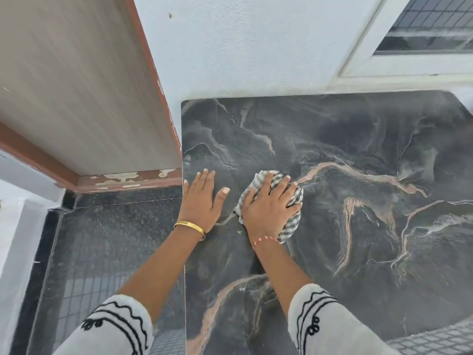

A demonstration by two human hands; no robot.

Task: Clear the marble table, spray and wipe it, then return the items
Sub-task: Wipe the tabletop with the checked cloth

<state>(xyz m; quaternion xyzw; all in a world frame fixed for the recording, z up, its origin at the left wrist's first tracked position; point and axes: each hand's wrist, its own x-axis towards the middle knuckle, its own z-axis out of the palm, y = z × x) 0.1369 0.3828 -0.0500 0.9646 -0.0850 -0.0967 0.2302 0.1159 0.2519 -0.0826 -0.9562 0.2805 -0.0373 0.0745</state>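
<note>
No writing or labels visible. Dark veined marble table (358,149), right and near edges cut off by the frame. Right hand (268,203) pressed down, fingers spread over a bunched striped cloth (293,221) near the table's left side. Left hand (202,198) flat, grip apart, resting at the table's left edge, just beside the cloth.
</note>
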